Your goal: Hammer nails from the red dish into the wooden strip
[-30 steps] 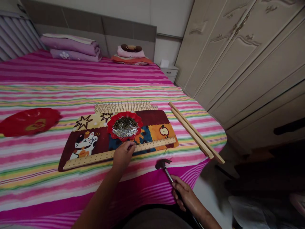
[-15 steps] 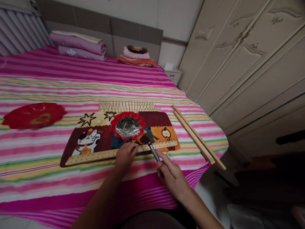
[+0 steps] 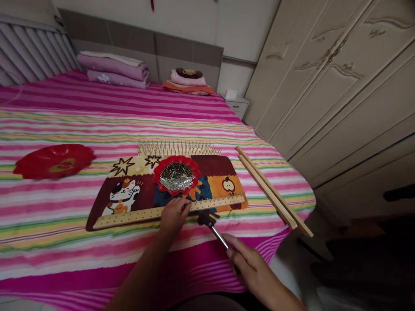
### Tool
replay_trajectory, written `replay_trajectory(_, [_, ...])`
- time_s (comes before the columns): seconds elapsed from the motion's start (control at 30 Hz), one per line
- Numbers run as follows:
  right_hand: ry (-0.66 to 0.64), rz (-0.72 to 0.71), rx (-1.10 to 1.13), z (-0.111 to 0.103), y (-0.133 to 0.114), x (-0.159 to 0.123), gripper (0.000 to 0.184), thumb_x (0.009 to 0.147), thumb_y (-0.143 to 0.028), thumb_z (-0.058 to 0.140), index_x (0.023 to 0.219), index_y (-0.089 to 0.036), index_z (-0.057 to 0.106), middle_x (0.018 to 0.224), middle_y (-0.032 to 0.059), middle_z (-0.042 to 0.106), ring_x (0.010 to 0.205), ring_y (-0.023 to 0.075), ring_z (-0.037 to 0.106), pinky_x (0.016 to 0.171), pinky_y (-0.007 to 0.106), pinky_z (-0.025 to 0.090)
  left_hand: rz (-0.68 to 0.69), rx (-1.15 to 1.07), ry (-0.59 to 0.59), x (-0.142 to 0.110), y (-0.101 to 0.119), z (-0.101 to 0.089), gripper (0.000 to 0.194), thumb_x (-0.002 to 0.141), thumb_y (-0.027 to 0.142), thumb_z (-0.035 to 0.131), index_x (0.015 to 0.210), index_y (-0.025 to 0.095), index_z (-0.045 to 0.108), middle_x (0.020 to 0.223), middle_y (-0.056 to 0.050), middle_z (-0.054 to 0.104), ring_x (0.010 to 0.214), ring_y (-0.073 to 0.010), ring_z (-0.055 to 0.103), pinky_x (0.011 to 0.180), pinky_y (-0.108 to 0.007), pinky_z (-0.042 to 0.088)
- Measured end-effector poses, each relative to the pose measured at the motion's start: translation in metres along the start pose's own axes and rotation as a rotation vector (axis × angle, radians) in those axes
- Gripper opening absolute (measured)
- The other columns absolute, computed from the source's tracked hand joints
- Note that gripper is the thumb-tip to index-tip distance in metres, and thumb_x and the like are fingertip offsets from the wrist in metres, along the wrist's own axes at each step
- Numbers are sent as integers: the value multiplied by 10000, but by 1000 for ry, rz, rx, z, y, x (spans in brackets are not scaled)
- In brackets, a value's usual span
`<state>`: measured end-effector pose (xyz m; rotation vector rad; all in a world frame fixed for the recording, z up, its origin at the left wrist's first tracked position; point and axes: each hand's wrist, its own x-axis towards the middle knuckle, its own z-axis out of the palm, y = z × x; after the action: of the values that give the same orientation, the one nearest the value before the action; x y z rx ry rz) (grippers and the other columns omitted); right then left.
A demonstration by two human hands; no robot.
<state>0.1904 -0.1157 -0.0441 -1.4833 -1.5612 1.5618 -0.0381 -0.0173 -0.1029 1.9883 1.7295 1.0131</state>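
Note:
My right hand (image 3: pixel 249 261) is wrapped round the handle of a hammer (image 3: pixel 220 236). The hammer's dark head is just on the near side of a long wooden strip (image 3: pixel 129 215) with rows of small holes. Several nails (image 3: pixel 223 199) stand in the strip's right part. My left hand (image 3: pixel 174 214) rests at the middle of the strip, its fingers pinched together; whatever is between them is too small to make out. Behind it, a red scalloped bowl (image 3: pixel 157 177) holds a heap of loose nails (image 3: pixel 177 176). The strip lies on a patterned mat (image 3: pixel 145 188) with a cat picture.
Beyond the mat stands a wooden piece full of upright nails (image 3: pixel 178 148). Two bare wooden strips (image 3: pixel 269 190) lie at the right, over the bed's edge. A red plate (image 3: pixel 55 162) is at the left. Folded bedding (image 3: pixel 113 71) sits near the headboard; a wardrobe (image 3: pixel 340 95) stands right.
My right hand has drawn the hammer back towards me, from over the strip to its near side. My left hand keeps its pinch at the strip. The view has shifted slightly.

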Motion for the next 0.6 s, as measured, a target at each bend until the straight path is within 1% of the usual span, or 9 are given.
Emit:
replay_trajectory(0.07, [35,35,39,-2,27,-3,430,821,-447,475,1180,-237,588,509,-46,421,461,127,373,458,236,328,-16,-17,-12,0,1,-2,169,806,299,490,764,216,631,738,-11,649,733,-143,576,705,-259,430])
replay_trajectory(0.13, [89,63,91,-1,57,-1,454,802,-471,484,1177,-236,588,552,-30,489,487,138,434,470,243,362,-37,-46,-18,1,2,-6,162,796,307,497,802,220,633,750,-6,648,699,-133,579,678,-246,445])
replay_trajectory(0.17, [112,83,122,-1,70,1,469,794,-482,487,1179,-232,583,553,-29,496,484,139,446,459,242,366,-39,-51,-13,4,3,-10,172,798,315,492,824,222,633,765,-5,649,695,-130,581,676,-241,451])
replay_trajectory(0.27, [183,155,247,2,102,7,537,788,-506,470,1220,-192,526,490,-62,438,371,98,372,359,206,293,-14,39,31,18,7,-25,217,818,329,450,859,224,635,839,-24,663,786,-152,593,748,-258,453])
replay_trajectory(0.33, [190,205,333,2,112,10,578,790,-507,454,1256,-165,463,466,-89,416,297,67,294,294,176,214,-12,169,34,34,8,-35,233,817,314,436,854,216,644,897,-49,672,882,-184,591,816,-286,433])
replay_trajectory(0.4, [176,238,390,2,116,13,593,784,-504,454,1263,-157,429,448,-104,423,256,51,265,254,154,174,-39,314,-31,51,6,-41,243,802,299,440,869,204,654,953,-75,672,933,-220,586,830,-319,423])
replay_trajectory(0.47, [160,242,421,1,117,16,577,780,-497,461,1249,-163,435,439,-108,440,241,45,281,237,138,180,-73,464,-139,68,2,-43,249,780,283,441,850,198,665,928,-94,672,904,-250,597,765,-334,430])
replay_trajectory(0.5, [153,238,431,0,117,17,564,781,-491,461,1242,-166,442,436,-109,445,238,42,288,234,132,187,-91,511,-196,75,-1,-43,240,767,273,444,822,200,666,909,-96,671,878,-250,605,725,-324,429])
replay_trajectory(0.6, [137,228,457,-1,115,20,538,784,-467,466,1228,-163,455,437,-113,455,225,32,287,224,124,195,-133,557,-337,90,-7,-40,201,739,244,453,744,203,649,835,-83,675,780,-218,619,621,-278,399])
